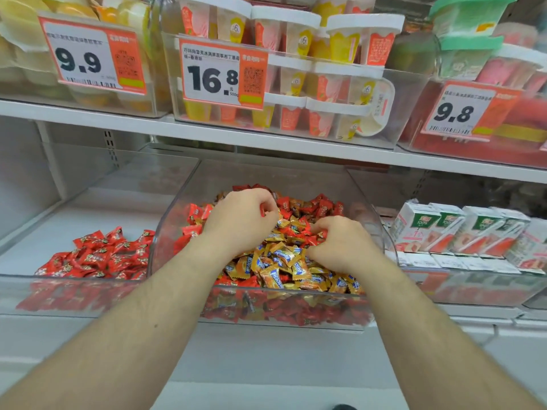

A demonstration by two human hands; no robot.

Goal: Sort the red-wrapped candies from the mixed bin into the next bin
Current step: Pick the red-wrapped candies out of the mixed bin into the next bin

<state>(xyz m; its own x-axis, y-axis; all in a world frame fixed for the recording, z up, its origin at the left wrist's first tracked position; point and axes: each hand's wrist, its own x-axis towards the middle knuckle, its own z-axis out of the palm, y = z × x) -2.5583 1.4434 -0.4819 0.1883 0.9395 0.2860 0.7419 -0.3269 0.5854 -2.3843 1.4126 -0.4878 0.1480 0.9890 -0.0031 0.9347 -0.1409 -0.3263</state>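
Over the clear plastic mixed bin (367, 220), my left hand (236, 220) and right hand (340, 244) pinch red-wrapped candies (322, 208); the clear next bin (44, 294) lies leftward, nearer my left.

Top shelf: a long white shelf (266, 137) runs across, with clear tubs on it.
Tubs: they hold cups with white lids (296, 34), yellow and orange.
Price tags: three orange and white tags say 9.9 (88, 54), 16.8 (220, 76) and 9.8 (464, 110).
Right side: small juice cartons (455, 229) stand in a row.
Back wall: white, with a slotted metal strip (109, 143).
Light: bright and even.
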